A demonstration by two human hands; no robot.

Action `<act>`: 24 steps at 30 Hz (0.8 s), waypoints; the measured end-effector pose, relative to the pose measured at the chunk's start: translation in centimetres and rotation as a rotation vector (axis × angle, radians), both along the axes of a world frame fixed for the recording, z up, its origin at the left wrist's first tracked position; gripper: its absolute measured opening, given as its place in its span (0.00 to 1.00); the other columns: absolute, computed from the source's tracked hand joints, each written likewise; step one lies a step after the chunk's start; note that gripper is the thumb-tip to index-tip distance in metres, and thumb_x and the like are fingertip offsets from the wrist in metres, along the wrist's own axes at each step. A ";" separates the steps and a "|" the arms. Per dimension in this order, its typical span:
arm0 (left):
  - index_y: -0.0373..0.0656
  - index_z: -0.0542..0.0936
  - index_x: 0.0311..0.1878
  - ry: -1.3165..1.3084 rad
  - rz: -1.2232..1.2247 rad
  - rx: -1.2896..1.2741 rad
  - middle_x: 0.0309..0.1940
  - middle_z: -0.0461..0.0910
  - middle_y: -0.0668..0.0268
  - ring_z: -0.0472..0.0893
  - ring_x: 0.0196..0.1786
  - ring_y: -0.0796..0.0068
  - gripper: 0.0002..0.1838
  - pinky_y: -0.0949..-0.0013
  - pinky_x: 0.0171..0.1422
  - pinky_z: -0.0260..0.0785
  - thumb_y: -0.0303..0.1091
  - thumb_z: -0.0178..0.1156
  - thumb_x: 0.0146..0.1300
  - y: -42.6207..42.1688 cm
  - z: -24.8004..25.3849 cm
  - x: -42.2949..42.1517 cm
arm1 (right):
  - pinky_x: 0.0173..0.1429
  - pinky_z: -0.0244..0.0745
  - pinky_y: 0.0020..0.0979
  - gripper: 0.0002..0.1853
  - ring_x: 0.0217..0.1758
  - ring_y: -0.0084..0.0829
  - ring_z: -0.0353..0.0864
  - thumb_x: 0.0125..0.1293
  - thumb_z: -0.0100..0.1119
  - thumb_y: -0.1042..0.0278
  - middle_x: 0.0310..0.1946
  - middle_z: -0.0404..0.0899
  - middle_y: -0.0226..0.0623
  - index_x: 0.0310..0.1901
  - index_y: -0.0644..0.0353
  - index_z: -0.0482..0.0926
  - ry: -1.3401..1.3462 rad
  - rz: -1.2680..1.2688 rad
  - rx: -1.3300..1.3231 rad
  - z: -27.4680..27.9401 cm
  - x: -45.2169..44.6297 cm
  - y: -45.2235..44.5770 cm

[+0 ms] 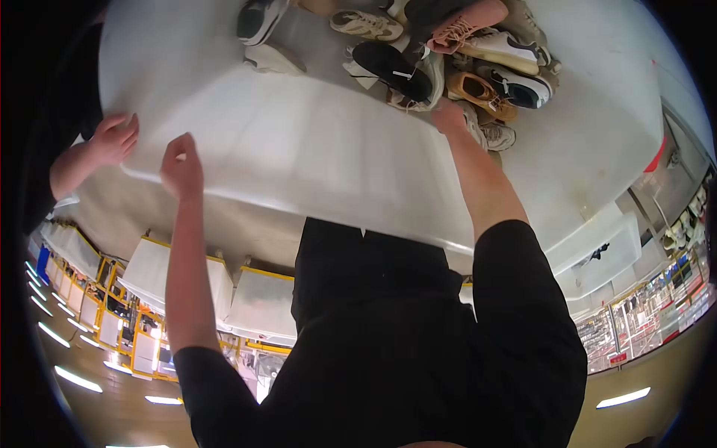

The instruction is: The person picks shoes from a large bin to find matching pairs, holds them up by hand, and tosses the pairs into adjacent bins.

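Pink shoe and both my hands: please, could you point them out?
Pink shoe (478, 20), head view, on its upper.
Left hand (183, 176), head view, middle of hand.
Right hand (449, 118), head view, middle of hand.

The white surface (321, 149) is smooth, with rounded corners and small brownish marks toward its right side. Beyond its near edge lies a grey-brown floor (254, 228), with white containers (261, 305) set among yellow framing (269, 347). Metal racking (597, 336) and a small red sign (618, 358) are noted at right. Lit strip lights (624, 398) line the tan ceiling (635, 422); distant detail is indistinct.
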State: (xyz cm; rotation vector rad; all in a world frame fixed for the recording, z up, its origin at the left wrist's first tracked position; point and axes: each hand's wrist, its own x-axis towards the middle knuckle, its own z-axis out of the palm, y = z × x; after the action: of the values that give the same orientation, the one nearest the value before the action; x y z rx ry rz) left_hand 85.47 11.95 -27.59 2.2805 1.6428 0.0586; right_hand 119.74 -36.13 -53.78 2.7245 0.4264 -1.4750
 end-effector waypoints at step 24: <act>0.35 0.84 0.44 -0.132 0.161 -0.091 0.41 0.88 0.62 0.87 0.45 0.73 0.10 0.69 0.56 0.78 0.33 0.60 0.77 -0.7 -0.3 -1.4 | 0.70 0.72 0.45 0.25 0.68 0.53 0.78 0.66 0.60 0.64 0.64 0.80 0.54 0.64 0.63 0.79 -0.210 -0.919 0.625 -13.1 14.9 18.4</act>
State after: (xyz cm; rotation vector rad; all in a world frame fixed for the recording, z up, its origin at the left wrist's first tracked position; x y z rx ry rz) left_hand 84.08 11.23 -27.86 2.0295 1.7204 0.1649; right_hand 134.61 -17.68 -66.86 3.8243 -0.5670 -1.2437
